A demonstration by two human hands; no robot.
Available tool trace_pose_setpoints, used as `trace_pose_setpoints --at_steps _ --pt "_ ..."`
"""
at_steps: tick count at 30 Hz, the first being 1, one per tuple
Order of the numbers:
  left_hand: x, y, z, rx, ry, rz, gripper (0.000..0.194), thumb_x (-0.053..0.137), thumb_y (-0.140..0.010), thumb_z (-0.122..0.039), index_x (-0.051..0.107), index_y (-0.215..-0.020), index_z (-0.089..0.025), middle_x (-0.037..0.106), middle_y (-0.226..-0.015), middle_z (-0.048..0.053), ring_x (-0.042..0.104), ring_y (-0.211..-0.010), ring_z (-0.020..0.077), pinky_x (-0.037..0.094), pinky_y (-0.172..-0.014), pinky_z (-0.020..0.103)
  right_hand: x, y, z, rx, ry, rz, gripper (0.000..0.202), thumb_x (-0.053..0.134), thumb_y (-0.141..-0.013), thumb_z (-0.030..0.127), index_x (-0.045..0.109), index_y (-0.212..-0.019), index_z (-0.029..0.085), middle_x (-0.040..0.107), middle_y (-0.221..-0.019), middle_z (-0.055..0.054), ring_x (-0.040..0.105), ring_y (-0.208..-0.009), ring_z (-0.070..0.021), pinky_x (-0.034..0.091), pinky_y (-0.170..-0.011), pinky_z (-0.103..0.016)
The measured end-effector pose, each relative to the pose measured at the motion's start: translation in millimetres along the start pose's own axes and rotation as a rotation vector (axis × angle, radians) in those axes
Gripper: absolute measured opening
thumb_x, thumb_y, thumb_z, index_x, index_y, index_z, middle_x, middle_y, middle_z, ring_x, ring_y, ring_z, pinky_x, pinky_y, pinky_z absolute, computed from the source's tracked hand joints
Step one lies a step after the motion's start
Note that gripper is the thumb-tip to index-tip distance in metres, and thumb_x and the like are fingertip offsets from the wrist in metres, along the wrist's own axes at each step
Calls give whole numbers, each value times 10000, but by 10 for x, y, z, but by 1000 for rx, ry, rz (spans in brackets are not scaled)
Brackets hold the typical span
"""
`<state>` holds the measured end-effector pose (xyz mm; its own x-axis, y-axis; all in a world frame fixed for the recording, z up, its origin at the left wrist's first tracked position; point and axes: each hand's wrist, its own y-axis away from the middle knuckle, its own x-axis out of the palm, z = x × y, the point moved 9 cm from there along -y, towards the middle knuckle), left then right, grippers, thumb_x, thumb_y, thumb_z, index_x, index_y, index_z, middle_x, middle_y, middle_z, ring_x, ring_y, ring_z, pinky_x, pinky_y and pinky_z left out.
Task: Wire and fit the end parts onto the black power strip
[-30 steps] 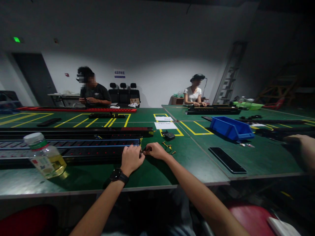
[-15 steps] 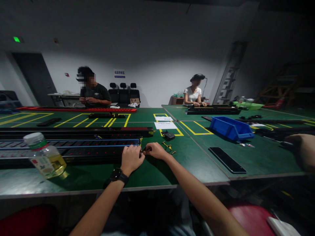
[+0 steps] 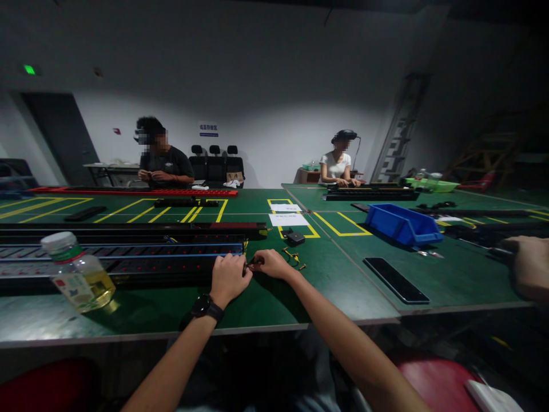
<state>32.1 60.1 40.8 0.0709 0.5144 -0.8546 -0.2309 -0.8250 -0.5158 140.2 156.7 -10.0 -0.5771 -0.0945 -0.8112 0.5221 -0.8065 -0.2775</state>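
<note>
My left hand (image 3: pixel 230 277), with a black watch (image 3: pixel 207 307) on its wrist, is closed at the right end of a long black power strip (image 3: pixel 167 265) with red-marked sockets. Just to its right, my right hand (image 3: pixel 270 264) is pinched, its fingertips almost meeting the left ones. Something small and dark sits between the fingertips, too hidden to name. A few short yellow-green wires (image 3: pixel 292 256) lie on the table beyond the right hand. Behind them rests a small black box (image 3: pixel 295 237).
A bottle of yellow liquid (image 3: pixel 83 274) stands by the strips at left. On the green table (image 3: pixel 343 286) lie a phone (image 3: pixel 395 279), a blue bin (image 3: pixel 401 224) and paper sheets (image 3: pixel 288 220). A co-worker's hand (image 3: pixel 532 263) holds a tool at far right. Two people sit opposite.
My hands stay in nearly the same place and pose. At far right, the co-worker's hand has shifted slightly.
</note>
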Motion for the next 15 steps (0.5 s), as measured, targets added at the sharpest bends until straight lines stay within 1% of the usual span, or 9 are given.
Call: trace_pose_setpoints --at_steps 7,15 --pt "5 -4 3 -5 13 11 157 553 -901 -275 685 -887 -190 719 -867 114 649 -936 300 362 -785 419 16 -4 -1 0 17 13 171 824 -850 381 787 -914 226 765 -820 -12 651 -706 -149 314 -571 -229" --pt "-5 -4 0 -13 6 23 158 548 -903 -273 682 -882 -191 722 -870 105 652 -929 295 369 -792 431 3 4 0 0 16 3 194 819 -851 407 789 -915 226 764 -823 -13 641 -703 -147 312 -575 -230"
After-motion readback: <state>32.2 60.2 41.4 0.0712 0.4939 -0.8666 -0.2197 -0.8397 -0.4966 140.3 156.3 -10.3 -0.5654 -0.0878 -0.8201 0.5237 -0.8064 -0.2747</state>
